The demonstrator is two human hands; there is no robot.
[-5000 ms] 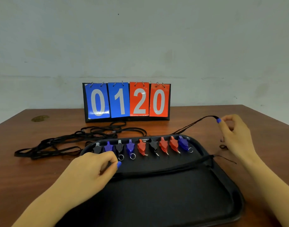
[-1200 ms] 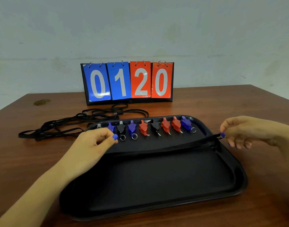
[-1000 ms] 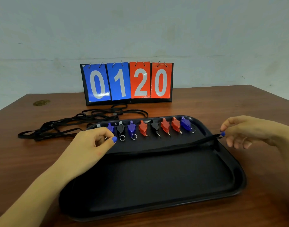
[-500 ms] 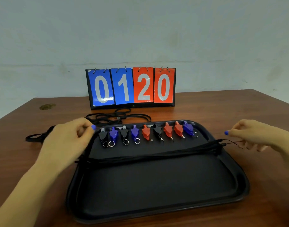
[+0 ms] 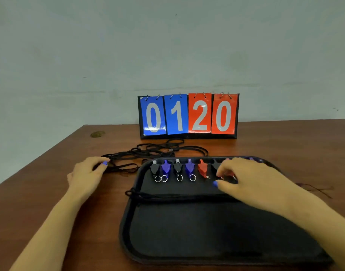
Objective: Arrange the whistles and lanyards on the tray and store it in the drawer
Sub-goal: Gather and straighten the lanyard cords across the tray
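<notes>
Small plastic whistles (image 5: 189,169) in black, blue and red lie in a single row along the far edge of a black rectangular tray (image 5: 187,241), which sits on a brown wooden table (image 5: 40,192). From the left, 6 can be counted: black, blue, black, blue, red, black. Further whistles to the right are partly hidden behind the right hand (image 5: 247,180), so their number cannot be told. Silver key rings show at the near ends of the first 4.

A bundled black lanyard (image 5: 167,196) lies flat across the tray, nearer the viewer than the whistle row, and its looped left end reaches the tray's left rim. Its right part runs under the right forearm.

The right hand reaches over the right part of the whistle row, fingers loosely curled, a blue-painted fingertip (image 5: 215,184) pointing down at the tray; blur hides whether it grips anything.

The left hand (image 5: 85,173) rests on the table left of the tray, fingers extended toward a tangled pile of loose black lanyards (image 5: 152,153) and touching its near strands. A grip cannot be made out.

Behind the pile stands a flip scoreboard (image 5: 188,116), 2 blue cards then 2 red, reading 0 1 2 0. A pale wall (image 5: 167,45) rises behind the table.
</notes>
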